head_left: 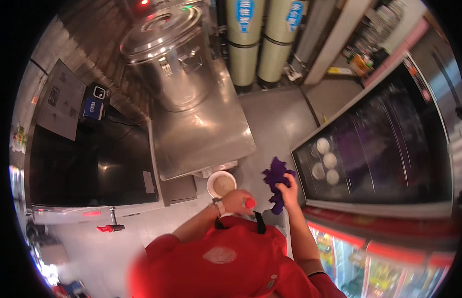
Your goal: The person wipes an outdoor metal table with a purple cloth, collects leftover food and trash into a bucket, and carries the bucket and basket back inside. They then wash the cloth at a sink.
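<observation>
A crumpled purple cloth (277, 178) hangs from my right hand (289, 190), pinched between thumb and fingers in front of the glass-front cabinet. My left hand (238, 202) is curled close to my chest around a small item with a round red top (250, 203); the rest of that item is hidden by the fingers. Just beyond the left hand, a white round tub (221, 184) with a beige inside stands low beside the steel table.
A lidded stainless steel pot (171, 70) stands on the steel table (216, 138). To the left is a dark-topped appliance (93, 164). On the right, a glass-front cabinet (372, 141) holds several round white items. Two tall cylindrical tanks (243, 56) stand behind; lit drink coolers (365, 257) are at lower right.
</observation>
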A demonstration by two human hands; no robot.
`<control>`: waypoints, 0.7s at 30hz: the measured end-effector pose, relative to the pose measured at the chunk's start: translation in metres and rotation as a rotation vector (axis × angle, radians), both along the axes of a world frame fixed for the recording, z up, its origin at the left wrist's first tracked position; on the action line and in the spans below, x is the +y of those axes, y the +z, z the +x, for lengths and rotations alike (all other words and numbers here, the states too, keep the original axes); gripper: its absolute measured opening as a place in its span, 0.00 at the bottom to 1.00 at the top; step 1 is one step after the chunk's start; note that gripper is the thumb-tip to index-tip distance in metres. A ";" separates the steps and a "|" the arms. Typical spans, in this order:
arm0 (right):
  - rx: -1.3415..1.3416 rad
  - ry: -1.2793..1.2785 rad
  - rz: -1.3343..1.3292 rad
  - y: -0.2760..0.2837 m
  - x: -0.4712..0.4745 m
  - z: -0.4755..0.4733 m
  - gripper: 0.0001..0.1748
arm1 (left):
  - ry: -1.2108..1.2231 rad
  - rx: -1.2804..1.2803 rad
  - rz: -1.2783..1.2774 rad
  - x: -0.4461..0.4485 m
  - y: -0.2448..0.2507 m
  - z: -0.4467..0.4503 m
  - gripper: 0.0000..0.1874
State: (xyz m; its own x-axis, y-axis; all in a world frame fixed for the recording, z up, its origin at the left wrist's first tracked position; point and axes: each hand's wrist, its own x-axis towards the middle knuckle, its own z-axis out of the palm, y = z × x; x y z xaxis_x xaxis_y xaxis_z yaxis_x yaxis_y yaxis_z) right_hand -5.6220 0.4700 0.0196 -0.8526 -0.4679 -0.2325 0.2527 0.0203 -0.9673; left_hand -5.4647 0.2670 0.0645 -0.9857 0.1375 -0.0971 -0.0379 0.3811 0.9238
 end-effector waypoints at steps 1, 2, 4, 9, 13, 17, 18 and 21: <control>0.040 0.144 0.029 0.002 -0.028 -0.018 0.26 | 0.055 -0.041 0.086 0.004 0.012 -0.001 0.19; 0.182 0.272 0.053 0.004 -0.058 -0.033 0.27 | 0.141 -0.019 0.092 0.007 0.025 -0.005 0.19; 0.562 0.503 0.232 0.005 -0.111 -0.051 0.32 | 0.317 0.048 0.035 0.012 0.052 -0.007 0.19; 0.834 0.914 0.064 -0.005 -0.215 -0.033 0.27 | 1.024 0.013 0.009 0.052 0.094 -0.020 0.21; 1.173 1.163 -0.069 -0.030 -0.299 0.007 0.27 | 1.450 -0.081 0.132 0.077 0.093 -0.057 0.20; 1.408 1.421 -0.010 -0.080 -0.366 0.005 0.24 | 1.502 -0.176 0.066 0.047 0.068 -0.097 0.22; 1.495 1.344 -0.078 -0.089 -0.382 0.004 0.25 | 1.504 -0.183 0.075 0.031 0.061 -0.105 0.22; 1.675 1.026 0.046 -0.110 -0.426 -0.025 0.24 | 1.478 -0.130 0.045 -0.009 0.035 -0.131 0.21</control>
